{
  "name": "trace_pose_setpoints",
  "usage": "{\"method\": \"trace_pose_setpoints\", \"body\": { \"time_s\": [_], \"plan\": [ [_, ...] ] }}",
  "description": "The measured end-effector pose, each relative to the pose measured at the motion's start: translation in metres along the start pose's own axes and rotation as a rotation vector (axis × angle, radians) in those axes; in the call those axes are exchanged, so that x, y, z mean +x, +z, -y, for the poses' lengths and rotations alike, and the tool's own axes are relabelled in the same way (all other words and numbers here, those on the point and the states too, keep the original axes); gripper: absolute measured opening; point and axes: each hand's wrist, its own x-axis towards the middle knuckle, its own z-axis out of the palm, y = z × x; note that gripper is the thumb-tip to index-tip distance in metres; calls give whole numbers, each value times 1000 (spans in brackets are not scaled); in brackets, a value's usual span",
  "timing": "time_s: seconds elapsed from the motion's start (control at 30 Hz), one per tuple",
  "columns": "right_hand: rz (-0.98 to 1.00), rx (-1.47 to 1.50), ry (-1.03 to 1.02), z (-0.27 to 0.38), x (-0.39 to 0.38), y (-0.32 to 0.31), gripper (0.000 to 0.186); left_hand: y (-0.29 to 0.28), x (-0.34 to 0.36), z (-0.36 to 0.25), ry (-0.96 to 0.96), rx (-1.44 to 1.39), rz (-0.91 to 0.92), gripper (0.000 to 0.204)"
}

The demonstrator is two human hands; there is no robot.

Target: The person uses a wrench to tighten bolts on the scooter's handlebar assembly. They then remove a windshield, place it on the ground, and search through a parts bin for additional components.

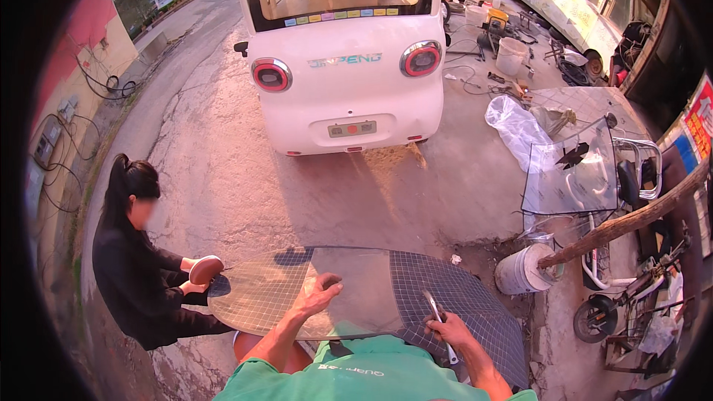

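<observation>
1. Green shirt cloth (pixel 338 375) was seen at bottom centre.
2. A dark, grid-lined panel (pixel 368 289) was spread across the lower centre.
3. Over its middle, the left grip (pixel 318 295) was held loosely apart; contact could not be told.
4. At lower right, a metal tool (pixel 434 308) was clamped in the right grip (pixel 449 329).

Concrete ground (pixel 475 215) bearing white vehicle (pixel 349 93), bucket (pixel 520 273), seemingly plastic sheeting (pixel 509 123).
</observation>
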Motion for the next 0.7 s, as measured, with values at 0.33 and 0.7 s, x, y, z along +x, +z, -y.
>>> {"method": "trace_pose_setpoints", "body": {
  "time_s": [0.33,0.7],
  "plan": [
    [63,-63,34,-11,10,6,21,52,2,59,-34,275,511,56],
    [134,-176,-40,18,19,19,16,37,2,134,-68,139,84,57]
  ]
}}
